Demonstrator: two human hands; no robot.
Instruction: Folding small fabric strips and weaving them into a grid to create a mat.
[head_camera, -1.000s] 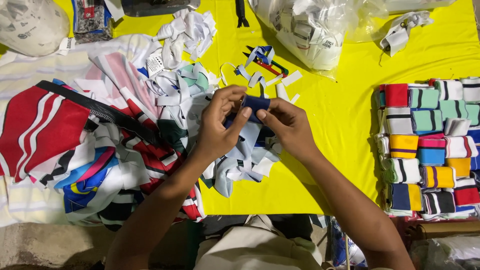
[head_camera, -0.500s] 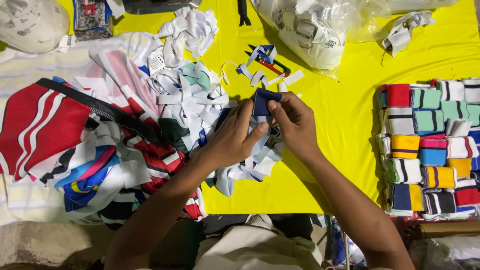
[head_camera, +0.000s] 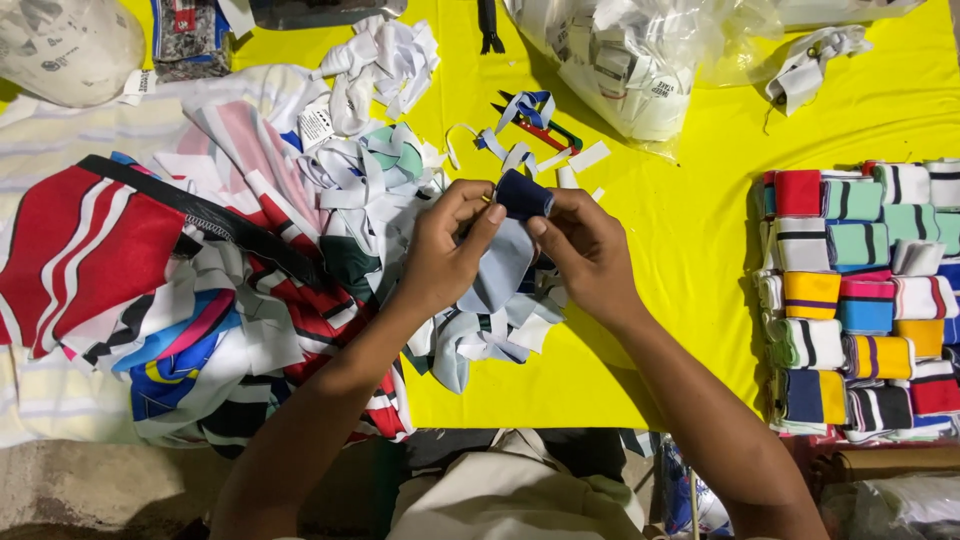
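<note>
Our left hand (head_camera: 445, 250) and right hand (head_camera: 590, 255) meet at table centre, fingers closed on a dark blue fabric piece (head_camera: 522, 194) pinched between both thumbs at 12 o'clock of the hands. A pale blue strip (head_camera: 497, 265) hangs beneath. At 9 o'clock lies the scrap pile (head_camera: 200, 270); at 3 o'clock, folded striped pieces (head_camera: 860, 300); at 12 o'clock, thread snips (head_camera: 535, 128) on the yellow table (head_camera: 680, 200).

bare forearms, no sleeves; beige trousers (head_camera: 510, 495)
</note>
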